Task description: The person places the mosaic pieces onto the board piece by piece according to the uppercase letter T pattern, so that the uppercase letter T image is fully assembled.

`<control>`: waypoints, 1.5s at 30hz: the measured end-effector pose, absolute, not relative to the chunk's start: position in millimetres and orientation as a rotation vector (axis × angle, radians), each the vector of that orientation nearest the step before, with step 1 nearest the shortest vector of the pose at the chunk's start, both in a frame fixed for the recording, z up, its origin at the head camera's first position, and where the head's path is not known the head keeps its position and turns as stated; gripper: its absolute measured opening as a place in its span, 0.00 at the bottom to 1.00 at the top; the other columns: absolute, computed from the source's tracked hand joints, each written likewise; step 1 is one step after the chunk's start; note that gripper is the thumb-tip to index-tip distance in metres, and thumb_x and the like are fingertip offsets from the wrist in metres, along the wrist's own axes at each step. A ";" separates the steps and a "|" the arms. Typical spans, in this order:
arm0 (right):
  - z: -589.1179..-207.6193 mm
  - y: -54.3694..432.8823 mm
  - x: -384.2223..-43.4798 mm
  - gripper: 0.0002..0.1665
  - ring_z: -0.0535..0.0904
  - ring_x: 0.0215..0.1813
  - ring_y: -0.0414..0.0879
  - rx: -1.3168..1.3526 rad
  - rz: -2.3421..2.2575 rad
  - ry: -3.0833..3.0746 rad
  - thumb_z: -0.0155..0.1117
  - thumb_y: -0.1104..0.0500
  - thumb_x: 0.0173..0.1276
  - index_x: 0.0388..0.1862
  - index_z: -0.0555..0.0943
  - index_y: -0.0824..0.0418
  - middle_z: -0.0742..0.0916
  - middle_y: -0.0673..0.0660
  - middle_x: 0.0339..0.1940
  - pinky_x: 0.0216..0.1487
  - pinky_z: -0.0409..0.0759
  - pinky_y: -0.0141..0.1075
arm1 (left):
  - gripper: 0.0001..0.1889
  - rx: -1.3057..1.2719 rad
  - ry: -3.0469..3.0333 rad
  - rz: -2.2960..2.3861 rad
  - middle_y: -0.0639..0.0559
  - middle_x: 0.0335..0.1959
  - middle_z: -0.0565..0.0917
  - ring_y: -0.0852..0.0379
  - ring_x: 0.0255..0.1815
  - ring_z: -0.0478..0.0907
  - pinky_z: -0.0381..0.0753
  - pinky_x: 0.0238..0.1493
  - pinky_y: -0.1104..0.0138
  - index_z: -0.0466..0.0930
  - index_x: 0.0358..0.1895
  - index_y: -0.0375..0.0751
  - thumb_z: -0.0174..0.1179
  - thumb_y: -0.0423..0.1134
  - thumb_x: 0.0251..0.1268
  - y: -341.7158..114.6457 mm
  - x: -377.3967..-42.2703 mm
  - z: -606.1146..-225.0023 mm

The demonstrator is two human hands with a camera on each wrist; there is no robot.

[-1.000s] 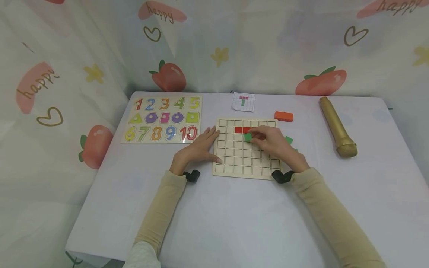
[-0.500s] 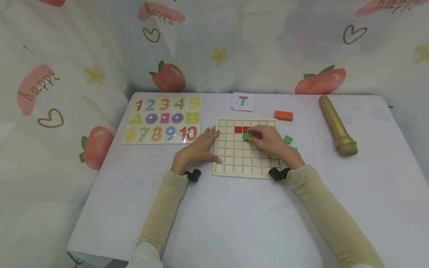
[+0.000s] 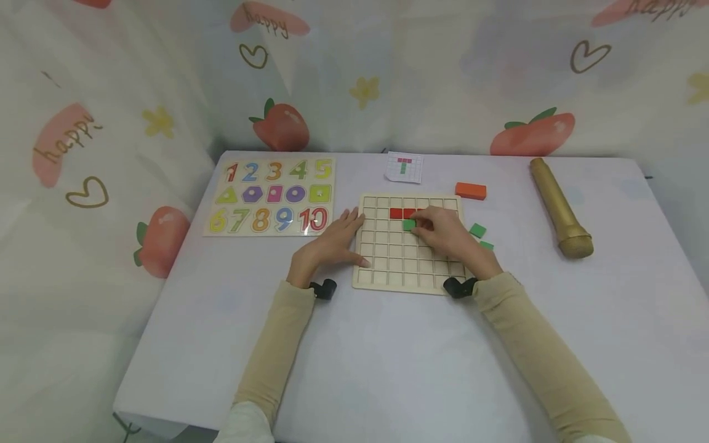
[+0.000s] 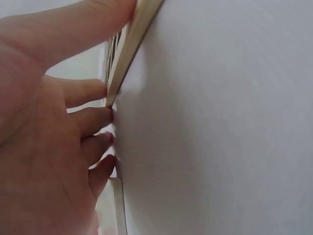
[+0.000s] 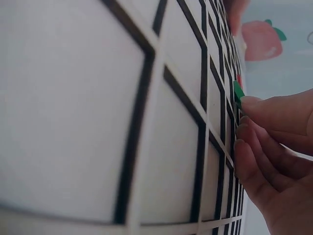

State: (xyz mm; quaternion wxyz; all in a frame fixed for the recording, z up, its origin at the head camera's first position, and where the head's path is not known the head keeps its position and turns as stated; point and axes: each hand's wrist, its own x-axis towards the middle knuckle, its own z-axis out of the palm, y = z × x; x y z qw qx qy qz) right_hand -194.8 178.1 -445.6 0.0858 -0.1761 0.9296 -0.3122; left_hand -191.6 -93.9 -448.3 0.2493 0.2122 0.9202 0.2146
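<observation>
A wooden grid board (image 3: pixel 388 252) lies in the middle of the table with red square tiles (image 3: pixel 396 213) in a row near its top; the right part of that row is hidden behind the fingers. My right hand (image 3: pixel 443 231) pinches a green square tile (image 3: pixel 408 225) at its right edge, just below the red row. In the right wrist view the thumb tip meets the green tile (image 5: pixel 238 93), which leans at the grid. My left hand (image 3: pixel 329 243) rests at the board's left side, fingers spread, its thumb (image 4: pixel 93 24) on the board's edge.
Two loose green tiles (image 3: pixel 477 230) lie right of the board, with an orange block (image 3: pixel 471 191) behind them. A pattern card (image 3: pixel 404 168) lies beyond the board. To the left is a number-and-shape puzzle (image 3: pixel 268 206); at right, a gold microphone-shaped object (image 3: pixel 560 209).
The green tile in my right hand has shifted slightly and now looks flatter over a cell under the red row. My left hand has stayed at the board's edge.
</observation>
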 end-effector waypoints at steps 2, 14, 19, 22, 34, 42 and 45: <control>-446.6 178.7 -194.2 0.20 0.76 0.41 0.52 -0.526 -0.925 2.775 0.66 0.65 0.73 0.62 0.82 0.71 0.85 0.61 0.39 0.44 0.77 0.42 | 0.61 0.582 2.504 0.586 0.48 0.87 0.35 0.49 0.87 0.29 0.37 0.86 0.56 0.41 0.85 0.43 0.74 0.56 0.58 -93.9 -190.9 -447.9; -443.8 189.5 -180.7 0.17 0.84 0.53 0.58 -0.429 -1.084 2.822 0.62 0.65 0.75 0.60 0.84 0.65 0.87 0.64 0.54 0.57 0.84 0.52 | 0.60 0.592 2.495 0.579 0.49 0.87 0.34 0.50 0.87 0.28 0.36 0.86 0.57 0.40 0.85 0.44 0.73 0.57 0.59 -94.1 -190.5 -448.3; -441.1 203.5 -172.5 0.16 0.83 0.53 0.59 -0.326 -1.228 2.848 0.63 0.64 0.75 0.59 0.84 0.65 0.87 0.64 0.56 0.57 0.83 0.52 | 0.60 0.600 2.485 0.592 0.49 0.87 0.34 0.50 0.87 0.28 0.36 0.86 0.57 0.40 0.85 0.44 0.73 0.57 0.60 -92.6 -190.5 -446.4; -439.1 211.3 -170.6 0.17 0.82 0.54 0.58 -0.262 -1.255 2.857 0.63 0.62 0.76 0.61 0.83 0.63 0.87 0.64 0.55 0.58 0.82 0.52 | 0.60 0.603 2.489 0.586 0.49 0.87 0.34 0.49 0.87 0.28 0.37 0.86 0.57 0.40 0.85 0.44 0.72 0.58 0.60 -92.7 -191.0 -446.4; -433.3 248.3 -168.2 0.22 0.81 0.55 0.60 -0.082 -1.166 2.911 0.63 0.56 0.76 0.64 0.81 0.63 0.85 0.67 0.58 0.55 0.79 0.50 | 0.60 0.591 2.493 0.582 0.49 0.87 0.34 0.49 0.87 0.28 0.36 0.86 0.56 0.39 0.85 0.44 0.72 0.57 0.61 -94.1 -190.7 -446.5; -438.0 264.9 -168.5 0.22 0.80 0.52 0.62 -0.052 -1.030 2.963 0.64 0.60 0.74 0.64 0.79 0.67 0.83 0.69 0.57 0.51 0.80 0.52 | 0.59 0.603 2.501 0.579 0.48 0.87 0.34 0.49 0.87 0.28 0.36 0.86 0.56 0.39 0.85 0.43 0.72 0.56 0.61 -95.5 -191.2 -448.6; -443.1 270.9 -169.8 0.23 0.78 0.52 0.62 -0.020 -0.983 2.960 0.65 0.60 0.74 0.64 0.79 0.67 0.82 0.69 0.57 0.48 0.78 0.49 | 0.60 0.605 2.502 0.573 0.47 0.87 0.34 0.48 0.87 0.28 0.36 0.87 0.56 0.39 0.85 0.42 0.72 0.56 0.61 -95.5 -191.1 -450.4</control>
